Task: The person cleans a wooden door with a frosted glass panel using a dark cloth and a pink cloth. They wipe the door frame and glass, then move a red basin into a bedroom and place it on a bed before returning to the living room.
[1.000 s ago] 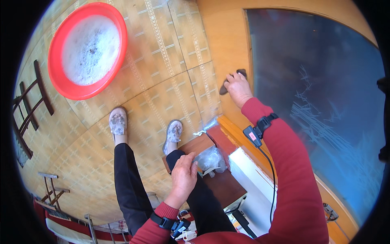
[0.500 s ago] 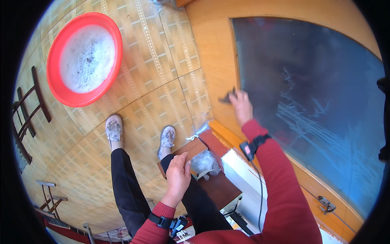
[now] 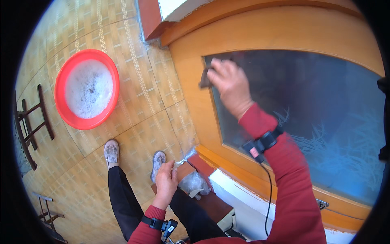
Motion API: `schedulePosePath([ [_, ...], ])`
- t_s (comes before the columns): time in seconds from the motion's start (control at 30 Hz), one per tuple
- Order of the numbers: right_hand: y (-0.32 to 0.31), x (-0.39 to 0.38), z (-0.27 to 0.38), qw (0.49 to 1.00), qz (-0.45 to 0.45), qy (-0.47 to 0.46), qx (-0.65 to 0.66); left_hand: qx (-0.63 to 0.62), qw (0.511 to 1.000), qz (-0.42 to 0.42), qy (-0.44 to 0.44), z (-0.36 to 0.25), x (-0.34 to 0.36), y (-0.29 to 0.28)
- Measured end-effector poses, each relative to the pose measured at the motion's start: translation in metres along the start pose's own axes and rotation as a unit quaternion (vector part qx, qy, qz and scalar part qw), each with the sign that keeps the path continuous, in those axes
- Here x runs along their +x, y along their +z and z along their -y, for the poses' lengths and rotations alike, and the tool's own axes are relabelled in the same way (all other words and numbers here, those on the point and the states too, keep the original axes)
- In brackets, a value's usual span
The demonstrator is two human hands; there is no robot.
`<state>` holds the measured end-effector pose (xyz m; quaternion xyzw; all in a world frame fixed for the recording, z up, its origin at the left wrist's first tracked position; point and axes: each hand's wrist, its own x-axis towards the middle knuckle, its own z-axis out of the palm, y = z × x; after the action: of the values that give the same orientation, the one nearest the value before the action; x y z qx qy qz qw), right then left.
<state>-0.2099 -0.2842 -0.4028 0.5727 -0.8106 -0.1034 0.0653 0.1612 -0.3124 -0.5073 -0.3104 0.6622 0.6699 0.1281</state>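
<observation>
At half past one from the middle of the view, the person's right hand (image 3: 230, 85) is clamped on a dark brown cloth (image 3: 206, 78), its fingers bunched over it. Part of the cloth juts out at the hand's nine o'clock side, beside the ten o'clock corner of a dark glass pane (image 3: 280, 89); whether it is pressed flat there cannot be told. Pale, feathery marks run across the pane toward four o'clock, and an orange wooden frame (image 3: 189, 87) surrounds it, with a metal latch (image 3: 323, 204) at four o'clock

Toward seven o'clock, the left hand (image 3: 165, 182) holds nothing that shows, its fingers loosely extended and lying near one another above the person's leg in dark trousers (image 3: 191, 215). Just to its three o'clock side, a crumpled clear plastic bag (image 3: 194, 182) sits on a low brown surface (image 3: 215, 207). Both forearms wear red sleeves with black straps, and a cable (image 3: 269, 203) runs down toward six o'clock from the right wrist's device (image 3: 260, 145)

Between nine and ten o'clock, well apart from both hands, a red basin (image 3: 61, 95) of white suds (image 3: 83, 83) with dark specks stands on the patterned floor (image 3: 130, 85). Dark wooden furniture frames (image 3: 46, 112) show at nine o'clock, and two pale shoes (image 3: 111, 151) point upward between seven and eight
</observation>
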Motion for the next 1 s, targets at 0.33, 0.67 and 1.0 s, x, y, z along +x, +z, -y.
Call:
schedulePosePath([
  [0.33, -0.070, -0.046, 0.050, 0.681, 0.062, 0.434, 0.587, 0.063, 0.996, -0.018, -0.065, 0.070, -0.037, -0.026],
  [0.67, -0.200, -0.122, 0.198, 0.151, 0.083, 0.446, 0.879, -0.261, 0.928, 0.255, -0.073, -0.117, -0.103, -0.114],
  [1.0, -0.294, -0.101, 0.161, 0.171, 0.001, 0.415, 0.894, -0.398, 0.843, 0.327, -0.155, -0.238, -0.104, -0.169],
])
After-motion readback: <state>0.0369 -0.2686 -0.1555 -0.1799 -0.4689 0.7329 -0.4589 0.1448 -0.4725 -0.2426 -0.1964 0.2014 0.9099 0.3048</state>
